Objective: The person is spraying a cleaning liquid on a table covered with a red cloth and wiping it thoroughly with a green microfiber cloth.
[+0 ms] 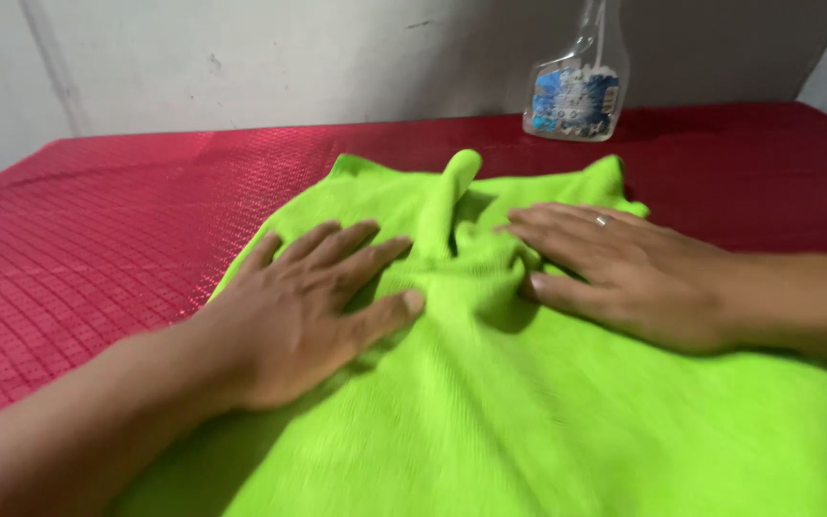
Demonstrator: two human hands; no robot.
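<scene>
A bright green cloth [547, 402] lies spread on the red patterned surface [78, 249]. The left hand [303, 311] rests flat on the cloth, its fingers [351, 244] open and spread. The right hand [624, 273] also lies flat on it with fingers stretched out, a ring [603, 221] on one. Between both hands the cloth rises in a wrinkled fold. A clear spray bottle [576, 91] stands behind, near the wall [241, 57].

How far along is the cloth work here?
Done: the green cloth is laid out on the red table cover, and its near part lies flat. In hand: the left hand and right hand press flat on it, either side of a bunched ridge in the middle. Left: that ridge and the rumpled far edge. The spray bottle stands untouched behind.
</scene>
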